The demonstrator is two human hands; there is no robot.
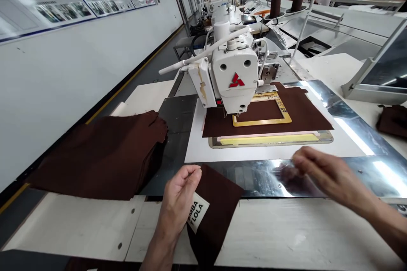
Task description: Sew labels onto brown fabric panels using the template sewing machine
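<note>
My left hand [178, 203] pinches the top edge of a dark brown fabric piece [219, 203], which hangs over the table's front. A white label [199, 212] with black lettering is on that piece, partly covered by my fingers. My right hand [321, 171], slightly blurred, is above the metal plate with its fingers curled together; whatever they may hold cannot be made out. Ahead stands a white sewing machine [235, 67]. Beneath its head, a yellow frame [262, 124] rests on a larger brown fabric panel [307, 114].
A stack of brown fabric pieces [95, 156] lies at the left. The shiny metal plate [254, 178] spans the table around a white sheet [203, 148]. Brown thread cones [275, 5] stand behind, right. A tilted panel [381, 67] and more brown fabric [394, 120] are at the right.
</note>
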